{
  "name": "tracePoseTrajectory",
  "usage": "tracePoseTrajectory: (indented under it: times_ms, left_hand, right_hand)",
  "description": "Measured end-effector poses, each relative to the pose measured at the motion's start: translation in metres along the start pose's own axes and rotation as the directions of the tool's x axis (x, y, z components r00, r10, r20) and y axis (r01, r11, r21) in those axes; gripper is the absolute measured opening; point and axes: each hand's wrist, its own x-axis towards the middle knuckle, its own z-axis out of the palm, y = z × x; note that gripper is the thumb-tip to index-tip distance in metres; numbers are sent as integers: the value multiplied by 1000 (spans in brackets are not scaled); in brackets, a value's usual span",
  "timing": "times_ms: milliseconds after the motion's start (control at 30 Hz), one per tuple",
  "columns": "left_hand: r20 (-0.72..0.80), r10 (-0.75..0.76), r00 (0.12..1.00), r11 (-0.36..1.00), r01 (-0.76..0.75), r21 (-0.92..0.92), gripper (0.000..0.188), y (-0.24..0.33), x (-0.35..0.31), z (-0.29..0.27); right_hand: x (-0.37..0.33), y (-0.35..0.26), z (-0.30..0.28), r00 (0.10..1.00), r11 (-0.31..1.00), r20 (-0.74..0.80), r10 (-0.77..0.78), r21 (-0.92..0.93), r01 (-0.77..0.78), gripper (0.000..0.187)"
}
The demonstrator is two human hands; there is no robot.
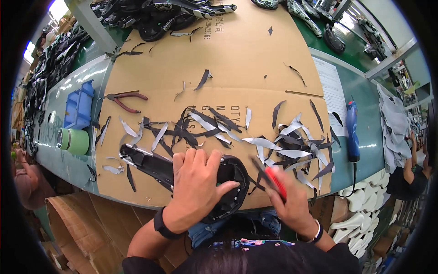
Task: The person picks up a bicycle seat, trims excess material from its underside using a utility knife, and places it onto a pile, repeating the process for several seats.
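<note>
A black bicycle saddle (153, 165) lies upside down at the near edge of the cardboard-covered bench, its narrow nose toward the left. My left hand (196, 185) presses on it, fingers over its edge and thumb on the hollow underside. In my right hand (292, 201) is a red-handled utility knife (276, 182), blurred by motion, just right of the saddle's wide end. A thin dark strip shows between the knife and the saddle; whether it is still attached I cannot tell. Grey and black offcut strips (294, 153) are heaped beyond the knife.
Red-handled nippers (125, 100) rest at the left, near a blue plastic bin (78, 107) and a green cylinder (75, 140). A blue corded tool (351, 130) lies at the right. White saddle shells (365, 196) are piled below it. More black saddles (155, 23) lie at the back.
</note>
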Motion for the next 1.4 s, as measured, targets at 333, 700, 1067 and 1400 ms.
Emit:
tracePoseTrajectory:
  times_ms: [333, 700, 1067, 1400]
  left_hand:
    - [-87, -95, 992, 995, 95, -12, 56, 12, -19, 3]
    - [-139, 16, 990, 979, -44, -197, 25, 13, 2, 35]
    - [-213, -34, 977, 908, -58, -414, 8, 10, 6, 39]
    - [-273, -229, 934, 588, -91, -804, 5, -11, -7, 38]
  right_hand:
    - [65, -9, 22, 940, 968, -233, -249, -37, 247, 48]
    - [60, -9, 11, 994, 966, -101, -39, 251, 63, 47]
    - [28, 25, -34, 945, 922, 317, -79, -336, 190, 58]
    - [-39, 1, 7, 993, 994, 53, 109, -14, -109, 58]
